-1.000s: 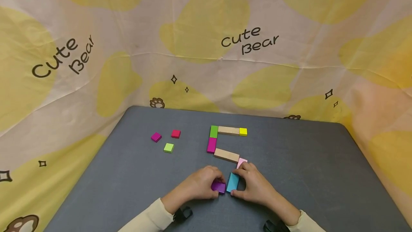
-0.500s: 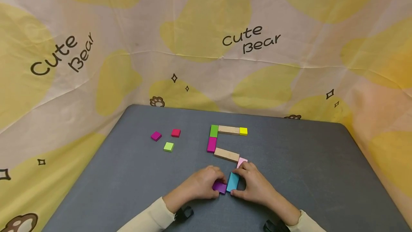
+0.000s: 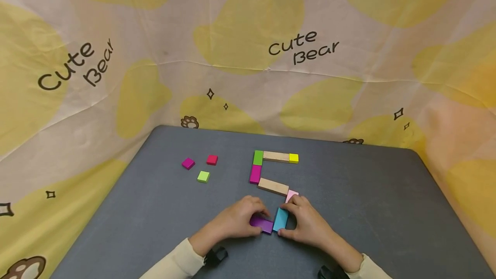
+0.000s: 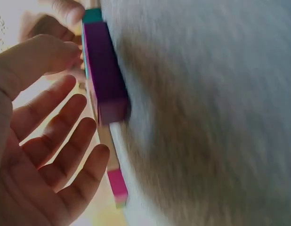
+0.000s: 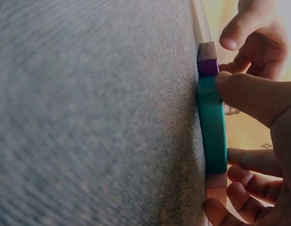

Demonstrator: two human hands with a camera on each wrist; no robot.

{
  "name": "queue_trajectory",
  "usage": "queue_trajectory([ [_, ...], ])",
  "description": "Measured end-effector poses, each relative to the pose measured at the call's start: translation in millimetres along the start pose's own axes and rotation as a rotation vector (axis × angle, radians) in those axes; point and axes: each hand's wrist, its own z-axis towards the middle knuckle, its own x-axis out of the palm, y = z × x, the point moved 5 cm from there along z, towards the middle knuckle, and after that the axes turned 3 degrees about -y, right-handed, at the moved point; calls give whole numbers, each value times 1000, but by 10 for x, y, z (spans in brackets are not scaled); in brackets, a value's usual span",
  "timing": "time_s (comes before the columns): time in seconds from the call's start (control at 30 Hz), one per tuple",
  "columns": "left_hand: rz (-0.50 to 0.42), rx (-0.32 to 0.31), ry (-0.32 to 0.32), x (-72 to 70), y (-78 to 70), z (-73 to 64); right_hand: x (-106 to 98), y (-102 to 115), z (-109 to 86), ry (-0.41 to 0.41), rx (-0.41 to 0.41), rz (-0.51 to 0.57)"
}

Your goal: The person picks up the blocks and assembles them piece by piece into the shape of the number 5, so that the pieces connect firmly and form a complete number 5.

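A purple block (image 3: 262, 224) lies on the grey table with its right end beside a blue block (image 3: 280, 219). My left hand (image 3: 241, 218) is around the purple block, thumb by its near side. In the left wrist view, its fingers (image 4: 65, 143) are spread apart from the purple block (image 4: 105, 70). My right hand (image 3: 310, 223) pinches the blue block (image 5: 214, 132) between thumb at the near end and index finger at the far end. A pink block (image 3: 291, 195), partly hidden by the right fingers, adjoins the blue block's far end.
Beyond the hands, a plain wooden block (image 3: 273, 186), a magenta block (image 3: 255, 174), a green block (image 3: 258, 157), another wooden block (image 3: 276, 156) and a yellow block (image 3: 293, 158) form a bent line. Loose magenta (image 3: 188, 163), red (image 3: 212, 159) and lime (image 3: 203, 176) blocks lie left.
The purple block has shifted slightly right, up to the blue block. My left hand has drawn back a little to the left, uncovering more of it. The right hand stays put.
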Motion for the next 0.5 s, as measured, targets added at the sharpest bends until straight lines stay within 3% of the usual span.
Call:
queue_trajectory([
  [0.17, 14, -46, -79, -150, 113, -83, -1, -4, 2, 3, 16, 1],
  [0.37, 92, -104, -228, -379, 296, -214, -2, 0, 1, 11, 27, 1],
  [0.5, 115, -189, -310, -530, 443, -320, 7, 2, -3, 11, 27, 0],
])
